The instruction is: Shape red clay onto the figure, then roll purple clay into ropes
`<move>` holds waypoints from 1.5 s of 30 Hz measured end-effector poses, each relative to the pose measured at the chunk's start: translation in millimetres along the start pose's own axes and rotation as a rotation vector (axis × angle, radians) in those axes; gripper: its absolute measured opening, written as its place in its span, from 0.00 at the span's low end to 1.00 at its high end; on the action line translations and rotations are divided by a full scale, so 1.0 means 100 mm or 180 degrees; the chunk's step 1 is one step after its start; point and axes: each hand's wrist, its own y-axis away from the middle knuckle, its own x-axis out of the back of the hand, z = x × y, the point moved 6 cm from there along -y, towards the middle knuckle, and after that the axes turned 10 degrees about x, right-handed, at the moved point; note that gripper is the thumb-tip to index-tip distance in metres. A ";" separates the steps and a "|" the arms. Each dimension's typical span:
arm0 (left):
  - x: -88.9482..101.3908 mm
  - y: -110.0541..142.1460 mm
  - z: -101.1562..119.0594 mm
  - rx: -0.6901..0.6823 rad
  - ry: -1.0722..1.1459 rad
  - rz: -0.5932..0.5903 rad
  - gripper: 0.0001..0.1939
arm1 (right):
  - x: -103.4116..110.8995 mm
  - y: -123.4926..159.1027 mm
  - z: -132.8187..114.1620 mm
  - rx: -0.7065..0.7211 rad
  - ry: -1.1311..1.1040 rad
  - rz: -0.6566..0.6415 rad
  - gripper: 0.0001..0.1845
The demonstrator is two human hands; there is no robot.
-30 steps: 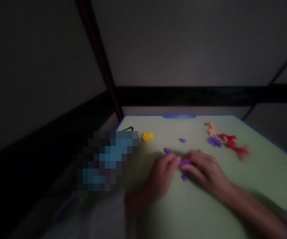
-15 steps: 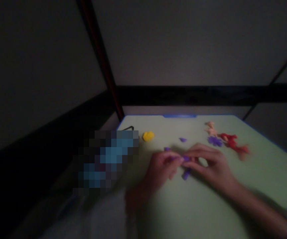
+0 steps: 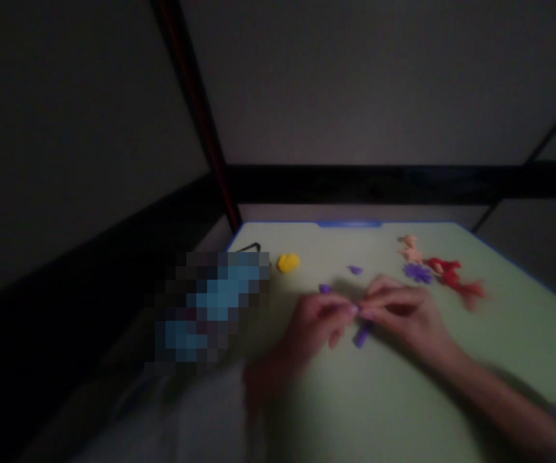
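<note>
My left hand (image 3: pixel 319 321) and my right hand (image 3: pixel 406 312) meet fingertip to fingertip above the table, both in a pinch. Between them is a small piece of purple modelling clay (image 3: pixel 356 309), mostly covered by the fingers. Just below the fingertips a short purple clay roll (image 3: pixel 362 335) lies on the tabletop. A purple lump (image 3: pixel 325 289) sits behind my left hand, and another small purple piece (image 3: pixel 356 270) lies farther back. The picture is dim and blurred, so the held piece's shape cannot be made out.
The pale table (image 3: pixel 345 405) has a blue edge. A yellow clay lump (image 3: pixel 288 262) lies at the back left. On the right are a peach figure (image 3: pixel 410 249), a purple flower-like shape (image 3: pixel 418 273) and red clay pieces (image 3: pixel 452 276). A pixelated blue area (image 3: pixel 222 296) covers the left side.
My right thumb and fingers have closed together on the purple clay, which shows less than before. The other pieces lie where they were.
</note>
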 end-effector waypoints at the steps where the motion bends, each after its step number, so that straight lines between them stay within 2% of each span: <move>1: 0.00 0.00 0.00 0.0006 0.0053 0.0022 0.12 | 0.00 0.00 0.01 -0.0027 -0.0037 0.0035 0.02; 4: 0.01 0.00 -0.01 0.0074 0.0162 0.0063 0.10 | -0.01 0.01 0.06 -0.0196 -0.0206 0.0040 0.05; 7: 0.01 0.00 -0.01 0.0075 0.0217 0.0001 0.09 | -0.02 0.02 0.10 -0.0352 -0.0429 0.0012 0.02; 13: 0.03 -0.02 -0.03 0.0014 0.0182 -0.0023 0.09 | -0.04 0.03 0.14 -0.0417 -0.0565 -0.0022 0.02; 17: 0.04 -0.01 -0.04 0.0009 0.0022 0.0043 0.10 | -0.03 0.04 0.05 -0.0017 -0.0277 -0.0121 0.12; 20: 0.04 -0.01 -0.04 -0.0002 -0.0113 0.0068 0.12 | -0.01 0.05 -0.02 0.0307 0.0090 -0.0054 0.08; 24: 0.02 0.00 0.00 -0.0037 -0.0360 0.0114 0.14 | 0.00 0.06 -0.02 0.0338 0.0299 -0.0038 0.02; 28: 0.01 0.01 0.04 -0.0022 -0.0556 0.0330 0.16 | -0.04 0.05 -0.05 0.0527 0.0420 -0.0215 0.08; 33: 0.01 0.03 0.01 -0.0018 -0.0583 0.0494 0.20 | -0.11 0.07 -0.11 0.0751 0.0890 -0.0687 0.05; 39: -0.02 0.04 0.06 -0.0148 -0.0527 0.0348 0.13 | -0.13 0.08 -0.15 0.1128 0.1608 -0.0875 0.09; 45: 0.02 0.05 0.04 -0.0011 -0.0796 0.0643 0.18 | -0.15 0.10 -0.17 0.1336 0.1779 -0.0938 0.17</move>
